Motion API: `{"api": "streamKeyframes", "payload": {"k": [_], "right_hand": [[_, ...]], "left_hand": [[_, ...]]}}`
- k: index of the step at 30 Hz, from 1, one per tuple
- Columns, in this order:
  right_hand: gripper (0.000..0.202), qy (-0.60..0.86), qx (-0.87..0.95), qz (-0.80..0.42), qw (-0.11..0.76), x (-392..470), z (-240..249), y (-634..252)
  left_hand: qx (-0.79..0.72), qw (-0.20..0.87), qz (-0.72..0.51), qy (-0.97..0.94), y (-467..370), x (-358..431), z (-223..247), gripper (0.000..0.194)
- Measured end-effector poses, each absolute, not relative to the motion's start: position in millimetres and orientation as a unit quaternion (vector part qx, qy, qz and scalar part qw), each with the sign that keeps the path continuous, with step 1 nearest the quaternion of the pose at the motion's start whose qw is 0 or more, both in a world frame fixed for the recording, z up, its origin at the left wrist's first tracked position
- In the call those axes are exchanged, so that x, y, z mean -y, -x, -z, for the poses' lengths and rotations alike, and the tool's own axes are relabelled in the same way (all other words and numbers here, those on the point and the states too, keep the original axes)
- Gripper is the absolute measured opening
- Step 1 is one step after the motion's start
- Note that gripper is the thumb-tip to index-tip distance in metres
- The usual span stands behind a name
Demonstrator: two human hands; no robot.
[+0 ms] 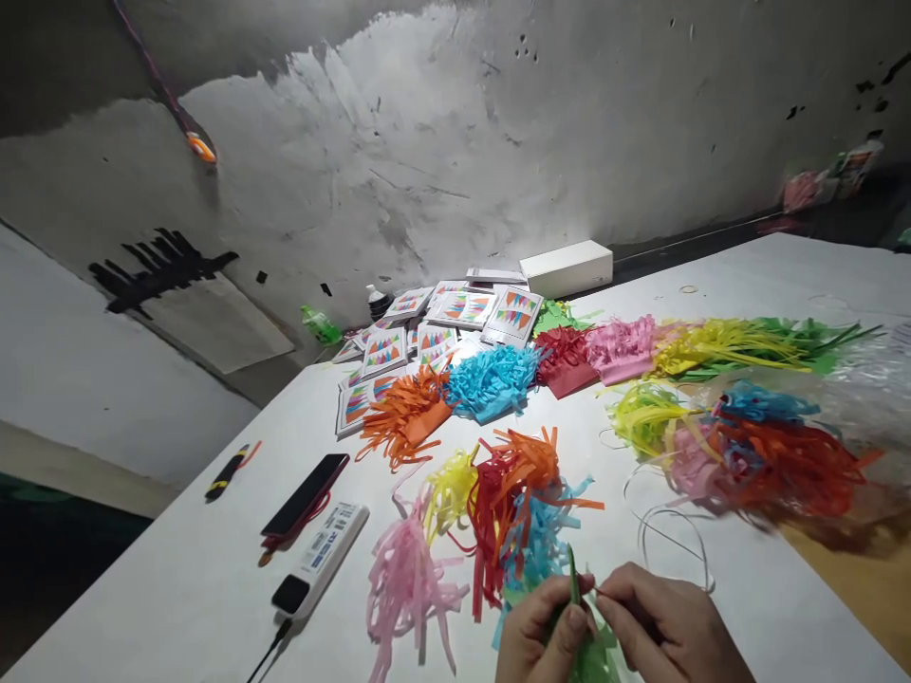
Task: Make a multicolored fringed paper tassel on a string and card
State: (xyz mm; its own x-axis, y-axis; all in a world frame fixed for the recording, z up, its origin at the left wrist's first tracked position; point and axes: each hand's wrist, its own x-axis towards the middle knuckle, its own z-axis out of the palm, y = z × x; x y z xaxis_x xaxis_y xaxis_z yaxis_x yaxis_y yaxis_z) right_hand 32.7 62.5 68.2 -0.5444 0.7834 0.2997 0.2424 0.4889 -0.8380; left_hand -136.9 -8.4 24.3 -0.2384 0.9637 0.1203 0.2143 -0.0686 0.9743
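I see the left hand (541, 628) at the bottom of the frame, right of centre, pinching a green paper tassel (598, 659) whose lower fringe runs out of my view. Close beside it, the right hand (665, 621) is closed in a pinch; I can't tell whether it grips a thin strand. The left hand partly hides a light blue tassel (537, 536). At right on the bench (213, 588), clear plastic (864, 394) partly obscures the blurred multicoloured tassels (790, 465).
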Motion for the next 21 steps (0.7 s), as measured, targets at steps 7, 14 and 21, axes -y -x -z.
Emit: {"api": "streamKeyframes", "payload": {"k": [7, 14, 21], "right_hand": [[0.028, 0.352, 0.816, -0.344, 0.303, -60.7, -63.8, -35.0], [0.039, 0.368, 0.665, -0.613, 0.214, -67.8, -72.2, -33.7], [0.04, 0.328, 0.667, -0.638, 0.199, -69.1, -65.3, -27.4]], "left_hand": [[-0.591, 0.271, -0.536, -0.539, 132.7, 6.9, -31.6, 0.035], [-0.582, 0.056, -0.445, -0.678, 133.0, 7.4, -25.8, 0.026], [-0.581, -0.068, -0.355, -0.729, 141.8, 5.9, -20.1, 0.022]]}}
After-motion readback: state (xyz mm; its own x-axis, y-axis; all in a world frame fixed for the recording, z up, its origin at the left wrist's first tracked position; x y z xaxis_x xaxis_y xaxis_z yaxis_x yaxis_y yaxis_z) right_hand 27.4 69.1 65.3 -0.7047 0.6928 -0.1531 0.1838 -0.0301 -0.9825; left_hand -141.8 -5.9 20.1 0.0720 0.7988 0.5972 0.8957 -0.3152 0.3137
